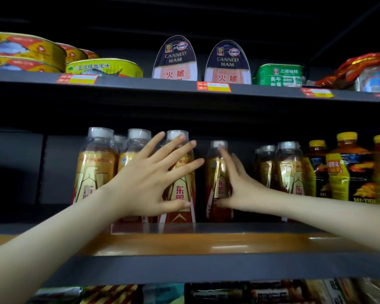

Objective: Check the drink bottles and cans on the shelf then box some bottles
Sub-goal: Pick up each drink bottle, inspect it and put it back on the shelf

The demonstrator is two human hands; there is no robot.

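On the shelf [206, 244], the left hand [145, 178] spreads straight fingers [178, 150] over one bottle [181, 194], the right hand [244, 189] over the next bottle [215, 172], gripping neither. Checking seems underway; boxing unstarted.

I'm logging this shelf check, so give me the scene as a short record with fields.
left hand: open, fingers spread across a gold-labelled clear plastic bottle with a silver cap
right hand: open, straight fingers touching a like bottle set further back
far right: yellow-capped bottles with dark labels
upper shelf: two dark oval ham tins, flat yellow round tins, a green box-shaped tin
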